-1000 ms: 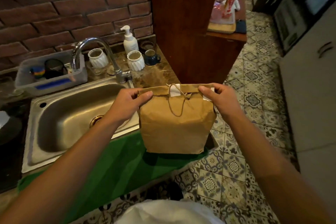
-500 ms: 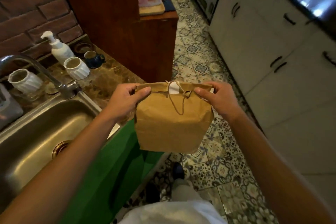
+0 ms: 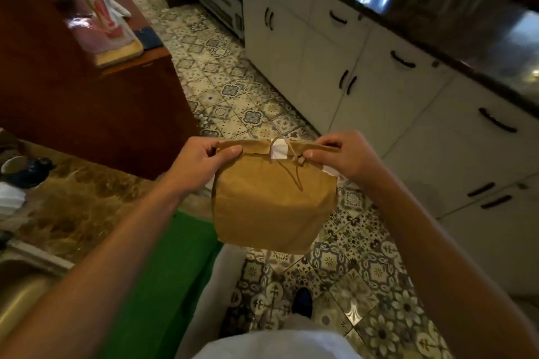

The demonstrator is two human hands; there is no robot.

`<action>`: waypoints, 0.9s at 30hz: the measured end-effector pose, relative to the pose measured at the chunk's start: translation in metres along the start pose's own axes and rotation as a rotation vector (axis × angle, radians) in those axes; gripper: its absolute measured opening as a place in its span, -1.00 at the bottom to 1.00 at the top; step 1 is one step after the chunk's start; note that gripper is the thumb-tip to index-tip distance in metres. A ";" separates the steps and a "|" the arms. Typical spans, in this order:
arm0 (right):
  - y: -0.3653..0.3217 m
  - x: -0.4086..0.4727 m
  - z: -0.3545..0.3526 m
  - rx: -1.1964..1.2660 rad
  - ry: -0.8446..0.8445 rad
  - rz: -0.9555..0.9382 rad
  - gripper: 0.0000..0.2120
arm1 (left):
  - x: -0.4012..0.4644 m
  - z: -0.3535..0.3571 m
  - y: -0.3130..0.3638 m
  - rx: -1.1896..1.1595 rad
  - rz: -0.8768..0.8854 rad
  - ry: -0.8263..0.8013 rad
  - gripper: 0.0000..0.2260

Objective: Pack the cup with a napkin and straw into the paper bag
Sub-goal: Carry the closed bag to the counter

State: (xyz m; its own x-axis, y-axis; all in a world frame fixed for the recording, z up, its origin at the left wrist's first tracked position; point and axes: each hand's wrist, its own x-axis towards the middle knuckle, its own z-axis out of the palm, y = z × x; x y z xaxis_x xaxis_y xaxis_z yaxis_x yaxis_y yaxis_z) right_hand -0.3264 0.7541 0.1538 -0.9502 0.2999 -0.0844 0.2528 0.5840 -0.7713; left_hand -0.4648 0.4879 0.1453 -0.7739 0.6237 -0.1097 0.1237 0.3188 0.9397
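You hold the paper bag point(image 3: 274, 201) in mid-air over the tiled floor point(image 3: 233, 90), left hand point(image 3: 198, 163) pinching its folded top at 9 o'clock, right hand point(image 3: 344, 154) at 3; I judge a loosened pinch drops it.

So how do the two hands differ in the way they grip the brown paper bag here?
The left hand grips the folded top of the brown paper bag at its left corner, thumb lying flat along the front. The right hand pinches the right corner, thumb tip beside the twine handle. Both hold the bag in the air above the patterned tile floor.
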 end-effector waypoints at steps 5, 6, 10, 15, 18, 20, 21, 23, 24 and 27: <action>0.052 0.010 -0.076 -0.093 -0.034 -0.003 -0.86 | 0.067 0.079 0.040 0.043 0.075 -0.088 -0.81; 0.064 0.010 -0.092 -0.110 -0.016 0.003 -0.82 | 0.081 0.096 0.047 0.049 0.089 -0.110 -0.77; 0.113 0.005 -0.159 -0.109 0.112 0.035 -0.76 | 0.134 0.169 0.081 0.067 0.128 -0.174 -0.77; 0.176 -0.015 -0.237 0.003 0.358 0.148 -0.94 | 0.207 0.250 0.119 0.043 0.141 -0.221 -0.82; 0.213 -0.031 -0.278 0.057 0.570 0.222 -0.84 | 0.254 0.299 0.143 0.030 0.163 -0.262 -0.72; 0.231 -0.037 -0.301 0.067 0.688 0.265 -0.83 | 0.284 0.335 0.160 0.021 0.185 -0.318 -0.70; 0.238 -0.040 -0.313 0.085 0.747 0.288 -0.85 | 0.298 0.354 0.170 0.023 0.211 -0.354 -0.70; 0.252 -0.042 -0.338 0.137 0.852 0.328 -0.87 | 0.328 0.391 0.191 0.005 0.277 -0.412 -0.74; 0.259 -0.041 -0.351 0.159 0.909 0.340 -0.86 | 0.344 0.409 0.201 -0.019 0.298 -0.431 -0.79; 0.279 -0.031 -0.394 0.167 1.084 0.374 -0.90 | 0.395 0.461 0.231 -0.079 0.366 -0.505 -0.90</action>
State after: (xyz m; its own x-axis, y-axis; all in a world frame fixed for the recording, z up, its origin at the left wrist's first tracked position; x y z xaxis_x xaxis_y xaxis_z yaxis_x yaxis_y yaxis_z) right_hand -0.1548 1.2050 0.1894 -0.1464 0.9693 0.1977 0.3810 0.2397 -0.8930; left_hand -0.4557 1.1367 0.1701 -0.2993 0.9486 0.1025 0.2638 -0.0210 0.9643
